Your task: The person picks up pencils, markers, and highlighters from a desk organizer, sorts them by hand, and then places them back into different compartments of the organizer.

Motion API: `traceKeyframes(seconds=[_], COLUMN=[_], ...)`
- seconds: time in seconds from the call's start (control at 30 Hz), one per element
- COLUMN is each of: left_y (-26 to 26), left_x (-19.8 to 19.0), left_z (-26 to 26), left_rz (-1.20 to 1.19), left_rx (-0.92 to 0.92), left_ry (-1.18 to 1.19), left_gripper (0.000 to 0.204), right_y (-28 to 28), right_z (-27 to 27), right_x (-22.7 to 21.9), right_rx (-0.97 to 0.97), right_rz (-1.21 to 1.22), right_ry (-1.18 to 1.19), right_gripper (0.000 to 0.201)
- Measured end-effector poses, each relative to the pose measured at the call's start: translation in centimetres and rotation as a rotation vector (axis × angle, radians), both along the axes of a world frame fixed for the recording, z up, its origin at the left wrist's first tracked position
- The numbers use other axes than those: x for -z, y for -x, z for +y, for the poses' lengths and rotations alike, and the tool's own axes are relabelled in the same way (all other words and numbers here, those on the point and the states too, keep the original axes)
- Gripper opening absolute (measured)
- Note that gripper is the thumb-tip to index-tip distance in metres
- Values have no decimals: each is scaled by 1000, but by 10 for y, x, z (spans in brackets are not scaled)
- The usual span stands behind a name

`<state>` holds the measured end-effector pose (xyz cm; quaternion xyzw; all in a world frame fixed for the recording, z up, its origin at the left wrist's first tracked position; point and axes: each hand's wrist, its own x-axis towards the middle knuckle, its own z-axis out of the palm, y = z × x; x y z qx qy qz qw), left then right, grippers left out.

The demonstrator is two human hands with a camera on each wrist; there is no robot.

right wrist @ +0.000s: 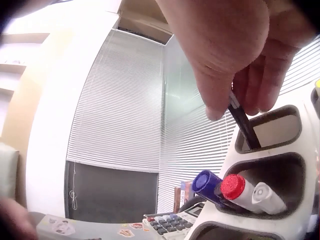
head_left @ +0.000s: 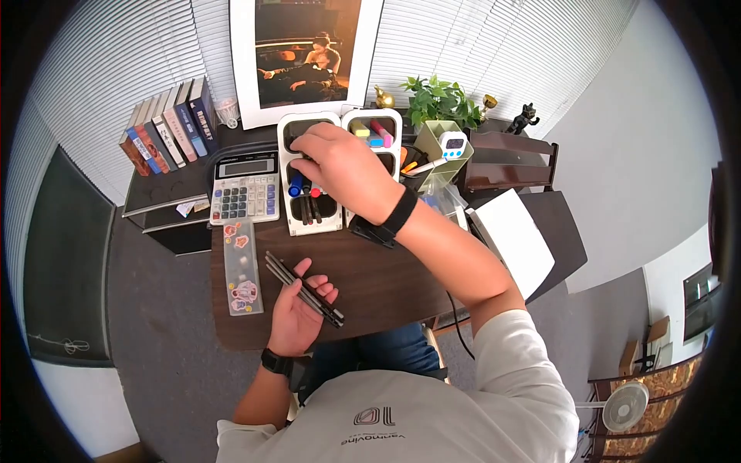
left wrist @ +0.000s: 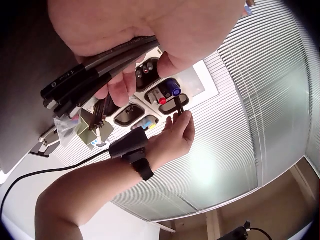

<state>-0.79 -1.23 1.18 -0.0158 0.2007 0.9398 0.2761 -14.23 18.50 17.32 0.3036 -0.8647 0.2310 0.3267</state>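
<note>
My left hand (head_left: 297, 312), palm up above the front of the desk, holds several dark pens (head_left: 305, 289) in a bundle, thumb across them. In the left wrist view the pens' black ends (left wrist: 75, 87) stick out beside the palm. At the white organizer (head_left: 310, 224), my right hand (head_left: 343, 170) is over the back compartments. The right wrist view shows this hand (right wrist: 240, 65) pinching a black pen (right wrist: 243, 120), its lower end inside the rear compartment. Blue (right wrist: 206, 186) and red-capped (right wrist: 240, 192) markers stand in the compartment in front of it.
A calculator (head_left: 245, 189) and a stickered pencil case (head_left: 243, 270) lie on the left of the desk. The second organizer part holds highlighters (head_left: 378, 131). A green holder (head_left: 444, 150), a plant (head_left: 440, 100) and white paper (head_left: 513, 243) are on the right; a framed picture (head_left: 309, 54) stands behind.
</note>
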Motion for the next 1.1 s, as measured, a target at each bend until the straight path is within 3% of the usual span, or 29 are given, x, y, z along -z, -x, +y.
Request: traceKeyframes(seconds=[0.4, 0.57, 0.63, 0.67, 0.73, 0.87, 0.97, 1.03, 1.1], left_y=[-5, -5, -5, -5, -5, -4, -2, -1, 0], left_x=[-5, -2, -2, -5, -4, 5, 6, 12, 14], left_z=[7, 6, 8, 8, 9, 5, 2, 0, 0], left_rz=[-8, -8, -21, -54, -91, -21, -14, -73, -73], left_rx=[-26, -36, -52, -65, -69, -34, 16, 35, 20], left_ry=[46, 63, 68, 51, 37, 26, -7, -151, -120], left_gripper=[50, 50, 50, 49, 48, 45, 45, 46, 48], right_y=[-6, -68, -109, -122, -152, -164, -163, -160, -155], right_z=[-19, -14, -7, -6, -1, 7, 9, 9, 14], right_x=[1, -8, 12, 25, 46, 78, 78, 62, 34], right_rx=[24, -3, -55, -206, -227, -283, -313, -312, -260], right_rz=[-49, 138, -1, -111, -381, -328, -228, -170, -3], right_ry=[44, 164, -29, -76, -340, -271, -245, -242, -112], right_gripper=[32, 32, 22, 26, 41, 42, 44, 44, 30])
